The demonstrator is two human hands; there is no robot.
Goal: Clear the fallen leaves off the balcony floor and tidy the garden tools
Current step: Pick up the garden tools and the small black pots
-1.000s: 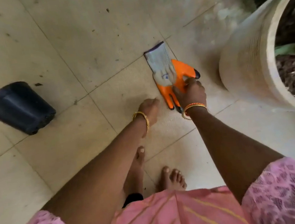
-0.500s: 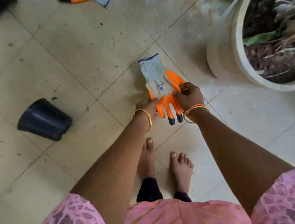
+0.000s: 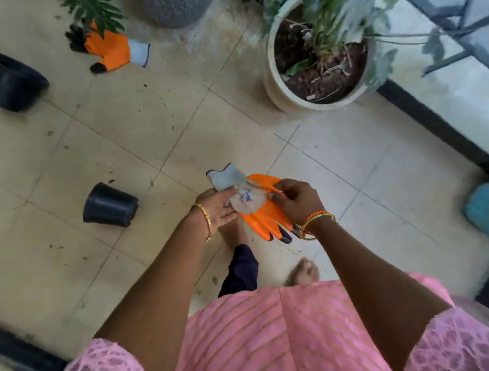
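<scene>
Glove (image 3: 258, 211) was lifted off floor (image 3: 139, 130) since a second ago, now held at waist height over floor middle. Cuff was pinched by left hand (image 3: 218, 209), orange palm by right hand (image 3: 295, 202). Second glove (image 3: 109, 49) was left near floor's far edge; tidying judged barely begun.

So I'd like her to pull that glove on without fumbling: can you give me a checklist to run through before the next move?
1. Glove off the floor and in hand: ok, both hands hold it.
2. Left hand at the grey cuff: ok, its fingers pinch the cuff end.
3. Right hand on the orange part: ok, it grips the edge there.
4. Cuff opening spread wide enough for a hand: cannot tell.
5. Second glove within sight: ok, it lies on the floor near the grey pot.
6. Floor around the feet free of pots: ok; a fallen black pot lies off to the left.
</scene>
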